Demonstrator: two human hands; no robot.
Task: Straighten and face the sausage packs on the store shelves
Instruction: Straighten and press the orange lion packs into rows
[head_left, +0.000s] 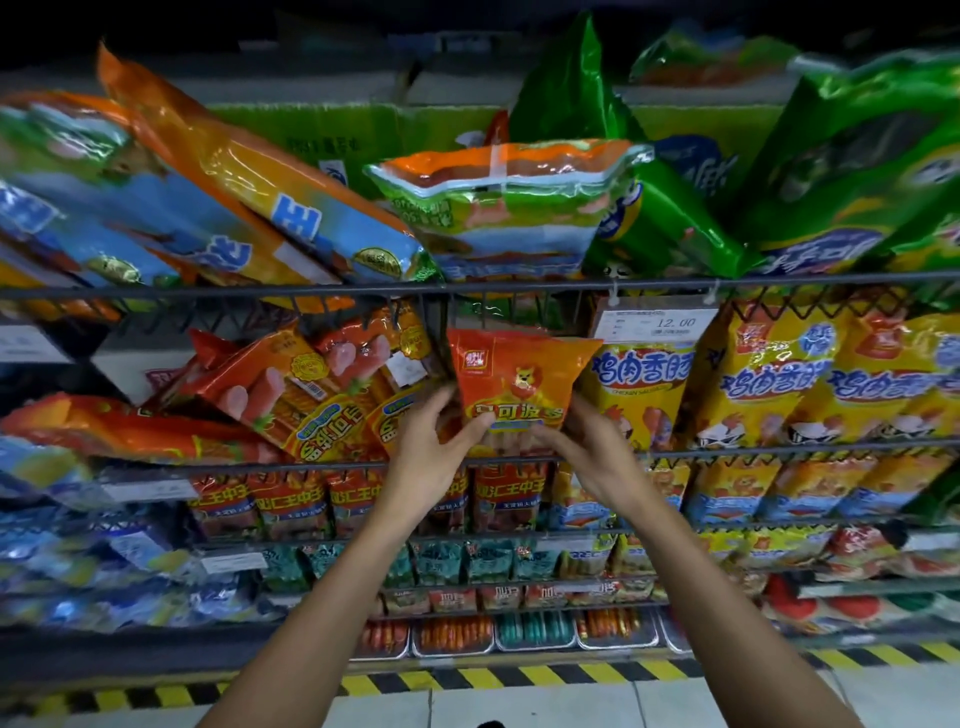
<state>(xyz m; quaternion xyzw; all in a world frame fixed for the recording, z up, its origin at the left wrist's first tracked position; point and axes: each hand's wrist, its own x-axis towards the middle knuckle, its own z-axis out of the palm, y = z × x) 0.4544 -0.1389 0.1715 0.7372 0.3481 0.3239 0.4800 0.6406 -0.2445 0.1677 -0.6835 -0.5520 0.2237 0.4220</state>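
Observation:
An orange-red sausage pack (517, 382) stands upright, label forward, on the middle wire shelf (779, 451). My left hand (434, 457) holds its lower left corner, fingers behind the edge and thumb across the front. My right hand (587, 447) grips its lower right side. Left of it, several red-orange packs (311, 395) lean and lie tipped over. To the right, yellow chicken sausage packs (769, 384) stand in a row, facing forward.
The upper shelf (519, 287) carries slanted orange-blue packs (234, 208) and green packs (831, 171). A price tag reading 12.00 (657, 322) hangs from its rail. Lower shelves hold upright red packs (509, 499) and trays. Yellow-black hazard tape (519, 675) marks the floor edge.

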